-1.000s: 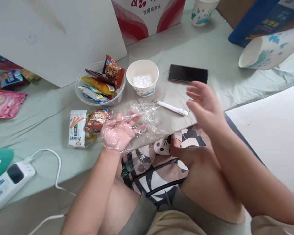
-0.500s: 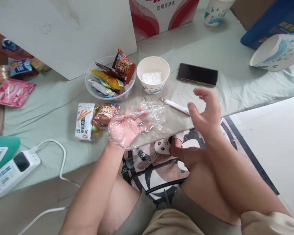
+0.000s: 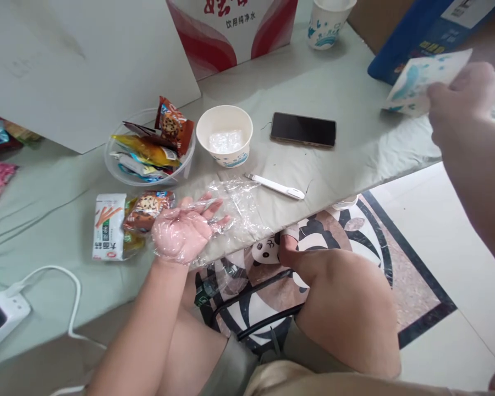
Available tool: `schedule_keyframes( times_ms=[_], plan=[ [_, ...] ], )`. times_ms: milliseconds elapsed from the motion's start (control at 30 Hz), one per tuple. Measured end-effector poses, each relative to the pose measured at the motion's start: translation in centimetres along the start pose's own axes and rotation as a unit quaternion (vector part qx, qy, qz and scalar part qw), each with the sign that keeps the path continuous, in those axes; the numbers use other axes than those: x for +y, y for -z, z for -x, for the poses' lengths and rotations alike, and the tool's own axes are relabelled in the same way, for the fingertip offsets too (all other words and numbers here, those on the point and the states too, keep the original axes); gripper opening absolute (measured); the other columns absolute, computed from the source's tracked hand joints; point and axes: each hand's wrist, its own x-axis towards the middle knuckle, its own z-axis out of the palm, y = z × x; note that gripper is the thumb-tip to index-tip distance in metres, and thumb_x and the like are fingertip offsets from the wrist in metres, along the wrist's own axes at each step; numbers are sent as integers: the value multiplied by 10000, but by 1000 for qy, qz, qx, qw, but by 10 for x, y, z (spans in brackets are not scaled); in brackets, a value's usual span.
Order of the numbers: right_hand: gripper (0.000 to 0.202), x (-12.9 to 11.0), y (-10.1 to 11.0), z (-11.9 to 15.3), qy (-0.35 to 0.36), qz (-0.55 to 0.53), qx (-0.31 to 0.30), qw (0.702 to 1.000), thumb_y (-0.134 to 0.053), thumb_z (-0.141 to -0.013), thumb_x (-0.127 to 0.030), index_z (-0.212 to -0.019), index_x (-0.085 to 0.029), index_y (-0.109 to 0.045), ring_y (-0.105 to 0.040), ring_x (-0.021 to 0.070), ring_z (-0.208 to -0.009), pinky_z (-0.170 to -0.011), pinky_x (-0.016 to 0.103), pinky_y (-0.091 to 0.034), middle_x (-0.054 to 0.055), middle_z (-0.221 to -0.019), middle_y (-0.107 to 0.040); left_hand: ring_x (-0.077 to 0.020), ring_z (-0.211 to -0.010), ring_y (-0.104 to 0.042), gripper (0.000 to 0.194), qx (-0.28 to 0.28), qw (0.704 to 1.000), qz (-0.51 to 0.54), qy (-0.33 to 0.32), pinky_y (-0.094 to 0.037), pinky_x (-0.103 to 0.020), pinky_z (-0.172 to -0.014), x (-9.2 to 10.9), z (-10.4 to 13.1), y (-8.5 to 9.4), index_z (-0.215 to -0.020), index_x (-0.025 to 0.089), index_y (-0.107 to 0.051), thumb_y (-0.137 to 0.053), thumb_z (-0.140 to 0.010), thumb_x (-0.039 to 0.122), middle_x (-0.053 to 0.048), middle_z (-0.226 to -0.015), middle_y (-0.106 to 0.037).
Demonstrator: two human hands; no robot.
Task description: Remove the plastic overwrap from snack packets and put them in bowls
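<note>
My left hand (image 3: pixel 183 234) lies palm up at the table's front edge, fingers spread, with thin clear plastic film (image 3: pixel 247 212) over and around it. Just left of it are a white snack packet (image 3: pixel 109 225) and a brown cookie packet (image 3: pixel 150 212). At the far right, my right hand (image 3: pixel 464 93) is closed on a tilted paper cup (image 3: pixel 423 82) with a blue pattern; its fingertips are partly hidden and slightly blurred. A white paper bowl (image 3: pixel 226 118) holding something clear and wrinkled stands beyond my left hand. A white utility knife (image 3: pixel 276 187) lies right of the film.
A clear plastic bowl (image 3: pixel 119 170) of snack packets stands beside the paper bowl. A black phone (image 3: pixel 303 130) lies toward the right. Behind are a large white box (image 3: pixel 86 66), another paper cup (image 3: pixel 328 27) and a blue package (image 3: pixel 400 47). A power strip (image 3: pixel 4 319) with a white cable sits at left.
My right hand has moved from near the knife to the far right and taken hold of the lying paper cup, tilting it. My left hand keeps its palm-up pose. The view has turned right.
</note>
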Motion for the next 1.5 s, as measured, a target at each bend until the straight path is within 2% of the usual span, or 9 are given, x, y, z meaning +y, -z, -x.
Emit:
schedule_keyframes(
  times_ms=[300,367,633,800,933,1033,1133,1267,1500],
  plan=[
    [69,26,-6,-28,53,102,-86,990,-731,-913,-280,-959,-244,-695,-427,314,-1430,-1233,563,-104,100,-1301,-664,-328,-1018,-748,124,-1,1000,-18,-10,-663,-540,-725,-3,2,-2,-586,201,-564,-607,-698,234,-50,-952,-799],
    [268,17,-6,-18,56,73,-54,994,-809,-828,-207,-1062,-266,-692,-338,350,-1492,-1270,541,-53,108,-1392,-596,-328,-1040,-746,113,-10,1000,-22,-1,-668,-546,-733,-4,3,0,-586,211,-577,-628,-683,239,-34,-974,-805],
    [477,-127,-49,162,187,-173,-179,950,-628,-857,-210,-1330,-206,-564,-600,336,-1293,-1138,597,-457,150,-1354,-654,-389,-1179,-705,91,-65,997,-17,23,-646,-620,-792,-3,17,-2,-641,216,-604,-654,-708,251,-42,-1046,-813],
    [669,-199,-78,223,233,-300,-308,872,-693,-840,-401,-1446,-223,-472,-469,331,-1475,-1208,548,-417,158,-1564,-518,-406,-1162,-718,155,-101,994,-1,42,-643,-604,-781,4,33,7,-631,193,-557,-642,-744,256,-56,-1074,-812],
    [138,-230,-92,218,164,-306,-290,892,-600,-921,-366,-948,-238,-644,-661,308,-1224,-1133,564,-446,80,-1068,-755,-420,-1106,-736,162,-135,989,-1,58,-637,-607,-765,19,39,24,-623,179,-571,-674,-722,256,-84,-1101,-811],
    [135,-239,-83,215,131,-302,-252,910,-622,-921,-331,-831,-231,-632,-708,211,-826,-873,420,-557,11,-779,-706,-411,-1122,-731,127,-126,991,-12,41,-636,-577,-792,33,41,35,-711,188,-664,-707,-734,305,-92,-1120,-806],
    [98,-234,-69,213,62,-289,-213,931,-671,-904,-299,-838,-231,-646,-544,121,-499,-530,275,-434,-47,-585,-585,-461,-1217,-678,445,-118,990,-69,23,-606,-626,-873,42,45,43,-957,185,-753,-733,-742,573,-154,-1254,-758],
    [73,-220,-68,207,-42,-274,-189,942,-717,-868,-271,-885,-237,-654,-452,95,-417,-431,246,-325,-74,-514,-514,-492,-1294,-619,889,-129,980,-152,10,-601,-610,-914,45,47,48,-1172,162,-752,-747,-586,830,-213,-1378,-688],
    [287,-203,-89,206,-158,-420,-213,868,-739,-791,-252,-1048,-259,-613,-406,73,-434,-427,244,-343,-62,-684,-610,-336,-1322,-628,174,4,948,-296,-114,-561,-456,-1055,24,34,43,-727,174,-779,-828,-735,341,-147,-1203,-768]
  ],
)
